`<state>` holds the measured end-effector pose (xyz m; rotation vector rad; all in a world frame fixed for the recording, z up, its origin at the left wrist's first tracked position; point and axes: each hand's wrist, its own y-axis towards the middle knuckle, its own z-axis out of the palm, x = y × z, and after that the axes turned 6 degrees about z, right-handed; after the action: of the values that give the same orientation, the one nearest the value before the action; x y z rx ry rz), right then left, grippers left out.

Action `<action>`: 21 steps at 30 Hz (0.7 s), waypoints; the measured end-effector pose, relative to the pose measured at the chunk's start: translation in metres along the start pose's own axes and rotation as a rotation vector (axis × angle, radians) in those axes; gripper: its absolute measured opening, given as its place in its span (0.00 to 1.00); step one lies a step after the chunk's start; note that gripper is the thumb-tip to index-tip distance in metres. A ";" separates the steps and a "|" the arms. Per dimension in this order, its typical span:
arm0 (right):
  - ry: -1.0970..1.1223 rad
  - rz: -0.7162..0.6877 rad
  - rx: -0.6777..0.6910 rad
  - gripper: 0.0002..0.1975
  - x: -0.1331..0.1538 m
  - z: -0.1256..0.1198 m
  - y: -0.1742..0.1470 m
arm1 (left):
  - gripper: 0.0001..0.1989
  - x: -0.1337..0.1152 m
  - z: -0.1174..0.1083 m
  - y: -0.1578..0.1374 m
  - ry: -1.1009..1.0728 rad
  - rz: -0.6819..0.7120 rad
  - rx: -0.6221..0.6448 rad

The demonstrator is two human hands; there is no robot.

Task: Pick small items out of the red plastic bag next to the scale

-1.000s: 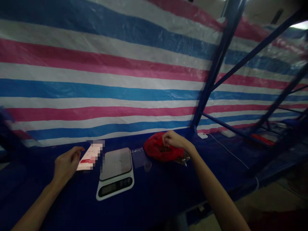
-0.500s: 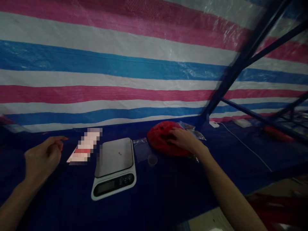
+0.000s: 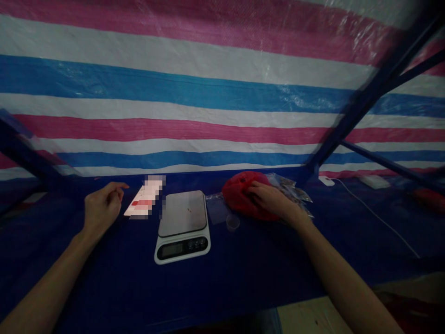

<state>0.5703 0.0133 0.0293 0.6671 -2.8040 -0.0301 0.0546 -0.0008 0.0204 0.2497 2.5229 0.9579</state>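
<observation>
Resting still on the red bag [image 3: 239, 197], right hand [image 3: 271, 200] open-fingered at two o'clock of the scale [image 3: 182, 227], left hand [image 3: 100, 208] loosely curled, empty, now nearer the card [image 3: 144, 204] at ten o'clock.

I'm at a makeshift packing or weighing station: a striped pink, white and blue tarp [image 3: 194, 93] hangs as the wall behind blue metal racking [image 3: 351, 120], and my desk [image 3: 243, 278], covered in dark blue sheeting, carries a digital scale [image 3: 182, 227] and small plastic bags [image 3: 217, 209].
</observation>
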 end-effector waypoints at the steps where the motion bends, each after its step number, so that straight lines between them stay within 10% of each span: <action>1: 0.003 0.007 0.007 0.18 0.000 0.000 0.000 | 0.16 0.000 0.000 0.000 -0.004 -0.007 0.002; 21: 0.094 -0.022 -0.186 0.12 -0.003 -0.024 0.003 | 0.16 0.011 0.007 -0.002 -0.039 -0.049 0.060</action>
<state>0.5777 0.0182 0.0518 0.6367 -2.6622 -0.2541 0.0479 0.0056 0.0107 0.2220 2.5125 0.8515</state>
